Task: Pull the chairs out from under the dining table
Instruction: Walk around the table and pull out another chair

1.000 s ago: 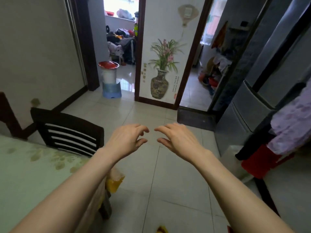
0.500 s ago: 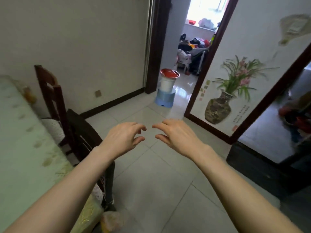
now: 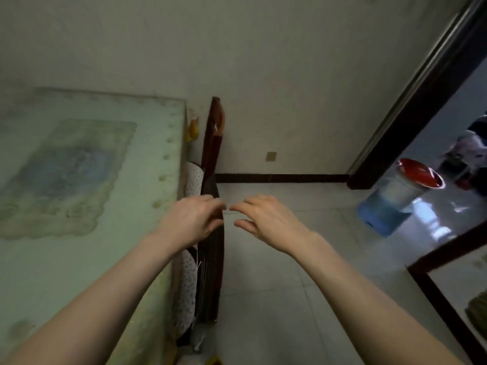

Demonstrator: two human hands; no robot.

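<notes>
The near chair (image 3: 212, 262) stood tucked hard against the right edge of the dining table (image 3: 87, 180), its dark back seen almost edge-on, with a dotted seat cushion (image 3: 185, 288) squeezed between back and table. A second chair (image 3: 214, 133), of redder wood, stood just beyond it along the same edge, near the far wall.

Our left hand (image 3: 191, 222) hovered over the top rail of the near chair, fingers curled but not closed on anything; whether they touched the rail we could not tell, since the frame was blurred. Our right hand (image 3: 266, 219) was just to the right of the rail, open and empty, its fingertips nearly meeting those of the left.

We judged the good way was to set both hands on the top rail, spaced apart, and draw the chair straight to the right, level, so the legs slid rather than tipped and the cushion did not drag off.

To the right the tiled floor (image 3: 290, 299) lay open, giving plenty of room. Farther right stood a blue stool with a red top (image 3: 395, 204) by the dark door frame (image 3: 411, 106), well apart from the chair. The table's edge was the one tight side.
</notes>
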